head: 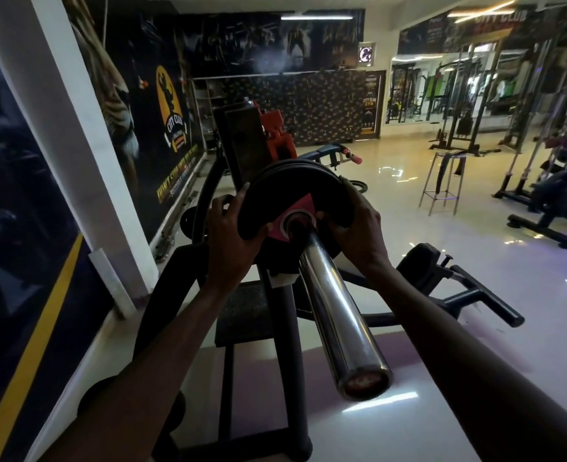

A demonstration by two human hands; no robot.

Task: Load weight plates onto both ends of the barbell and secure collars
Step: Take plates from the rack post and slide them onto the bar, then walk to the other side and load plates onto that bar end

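The chrome barbell sleeve (pixel 335 315) points toward me, resting on a dark rack upright (pixel 285 328). A black weight plate (pixel 285 191) with a pink and white hub sits far up the sleeve. Behind it show the edges of at least one more plate (pixel 308 164). My left hand (pixel 232 228) grips the plate's left rim. My right hand (pixel 358 218) grips its right rim, thumb near the hub. No collar is visible on the sleeve.
A wall with a gym poster (pixel 162 128) runs close on the left. A red and black machine (pixel 269 135) stands behind the plates. A stool (pixel 442 181) and other machines (pixel 548 195) stand on the glossy floor to the right. A black bench frame (pixel 458 288) lies at lower right.
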